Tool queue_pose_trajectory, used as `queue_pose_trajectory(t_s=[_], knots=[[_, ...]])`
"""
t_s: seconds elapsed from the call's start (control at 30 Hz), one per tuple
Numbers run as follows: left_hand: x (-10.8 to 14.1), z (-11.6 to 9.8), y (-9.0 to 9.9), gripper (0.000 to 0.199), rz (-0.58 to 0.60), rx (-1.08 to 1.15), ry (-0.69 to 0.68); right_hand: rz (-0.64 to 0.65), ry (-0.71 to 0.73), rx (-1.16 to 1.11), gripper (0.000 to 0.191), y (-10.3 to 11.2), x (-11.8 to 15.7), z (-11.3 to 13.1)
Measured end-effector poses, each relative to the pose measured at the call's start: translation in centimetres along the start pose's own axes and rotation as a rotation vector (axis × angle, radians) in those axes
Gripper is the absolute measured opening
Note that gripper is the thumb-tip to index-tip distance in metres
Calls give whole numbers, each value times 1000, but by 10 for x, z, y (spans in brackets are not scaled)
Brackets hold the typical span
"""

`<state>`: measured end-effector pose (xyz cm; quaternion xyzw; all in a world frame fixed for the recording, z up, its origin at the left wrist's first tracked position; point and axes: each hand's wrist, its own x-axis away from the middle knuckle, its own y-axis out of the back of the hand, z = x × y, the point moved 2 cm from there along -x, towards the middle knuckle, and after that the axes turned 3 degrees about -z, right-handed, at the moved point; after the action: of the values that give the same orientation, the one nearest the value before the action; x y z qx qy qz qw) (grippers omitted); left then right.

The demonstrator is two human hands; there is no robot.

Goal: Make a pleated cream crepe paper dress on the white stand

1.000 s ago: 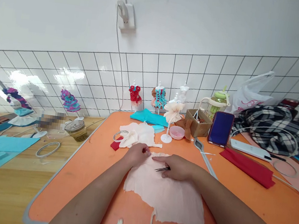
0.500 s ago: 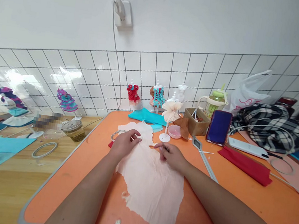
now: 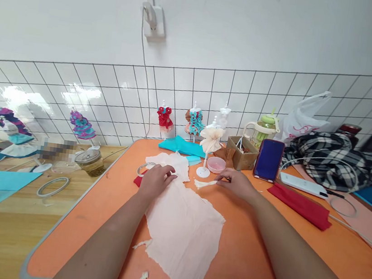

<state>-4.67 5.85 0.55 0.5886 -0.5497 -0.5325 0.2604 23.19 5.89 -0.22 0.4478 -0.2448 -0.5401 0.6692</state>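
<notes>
A large sheet of pale pink crepe paper (image 3: pixel 184 231) with ragged edges lies across the orange table. My left hand (image 3: pixel 158 180) rests on its left side, fingers curled and holding the paper. Out to the right of the sheet, my right hand (image 3: pixel 237 183) pinches the end of a small torn paper strip (image 3: pixel 205 184). Just beyond that strip stands a small white dress form (image 3: pixel 203 173) wearing a cream paper ruffle (image 3: pixel 211 139). A roll of tape (image 3: pixel 144 168) and a bit of red material (image 3: pixel 137 181) lie beside my left hand.
Behind are decorated forms, turquoise material (image 3: pixel 181 146), a pink dish (image 3: pixel 216 164) and a cardboard box (image 3: pixel 241 153). At right stand a phone (image 3: pixel 268 159), red folded material (image 3: pixel 300 206) and a plaid cloth (image 3: pixel 327 162). A glass jar (image 3: pixel 90 162) is on the wooden table.
My right hand has moved right, away from the sheet, with a torn strip now between its fingers. The left hand stays near the same place on the paper.
</notes>
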Motion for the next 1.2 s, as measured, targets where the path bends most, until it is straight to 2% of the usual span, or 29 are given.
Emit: queue_pose_trajectory(t_s=[0.1, 0.17, 0.23, 0.37, 0.47, 0.5, 0.53, 0.57, 0.67, 0.73, 0.77, 0.9, 1.1, 1.2], knots=[[2, -7, 0, 24, -42, -34, 0, 229, 190, -249, 23, 4, 9, 8], [3, -9, 1, 26, -94, -61, 18, 416, 249, -249, 21, -8, 14, 18], [3, -7, 3, 27, -138, -83, 37, 514, 250, -172, 21, -22, 16, 25], [4, -4, 11, 28, -227, -115, 89, 489, 187, -8, 21, -36, 12, 22], [6, -13, 22, 34, -366, -167, 59, 416, 131, 24, 20, -35, 8, 15], [8, -18, 24, 37, -373, -162, 36, 390, 113, 26, 19, -34, 6, 13], [9, -24, 24, 37, -325, -128, 8, 361, 95, 29, 19, -34, 5, 12], [10, -29, 21, 35, -218, -67, -30, 332, 79, 34, 19, -34, 4, 10], [16, -45, -1, 32, 216, 167, -203, 285, 41, 42, 21, -34, 2, 5], [21, -49, -16, 44, 387, 222, -326, 276, 20, 48, 21, -31, 1, 0], [23, -48, -22, 51, 435, 219, -345, 271, 9, 57, 20, -28, 0, -3], [23, -39, -33, 62, 526, 236, -297, 271, -20, 94, 16, -19, 0, -12], [21, -36, -30, 60, 535, 222, -275, 302, -2, 91, 16, -20, 3, -6], [21, -35, -29, 68, 582, 265, -224, 320, -17, 106, 15, -22, 2, -5]])
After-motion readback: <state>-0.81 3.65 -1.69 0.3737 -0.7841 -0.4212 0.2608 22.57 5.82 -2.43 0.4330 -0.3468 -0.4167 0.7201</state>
